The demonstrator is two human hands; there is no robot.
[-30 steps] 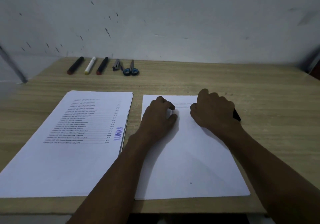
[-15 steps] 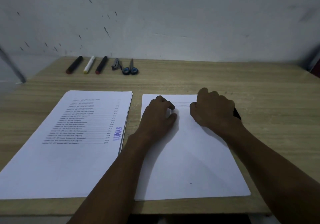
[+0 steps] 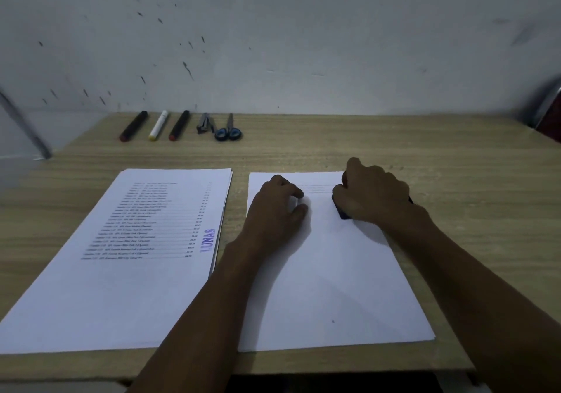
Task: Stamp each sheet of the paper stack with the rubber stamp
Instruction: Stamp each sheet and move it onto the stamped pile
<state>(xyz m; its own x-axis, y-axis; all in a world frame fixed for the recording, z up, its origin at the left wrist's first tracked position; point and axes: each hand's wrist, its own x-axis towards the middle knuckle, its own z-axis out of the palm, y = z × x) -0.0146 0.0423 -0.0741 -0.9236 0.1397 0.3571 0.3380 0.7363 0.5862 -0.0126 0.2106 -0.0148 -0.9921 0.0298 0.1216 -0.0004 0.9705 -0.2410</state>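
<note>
Two paper piles lie on the wooden desk. The left stack shows printed lines and a purple "LUNAS" stamp mark near its right edge. The right sheet is mostly blank, with faint printed lines at its top. My left hand rests curled on the upper left of that sheet, holding nothing. My right hand is shut on a dark rubber stamp, whose lower end touches the sheet near its upper right. Most of the stamp is hidden under my fingers.
Along the back of the desk lie a black marker, a white marker, another black marker, a grey stapler-like tool and blue-handled scissors. A wall stands right behind them.
Both hands stay almost where they were. The dark end of the stamp now shows below my right hand's fingers.
</note>
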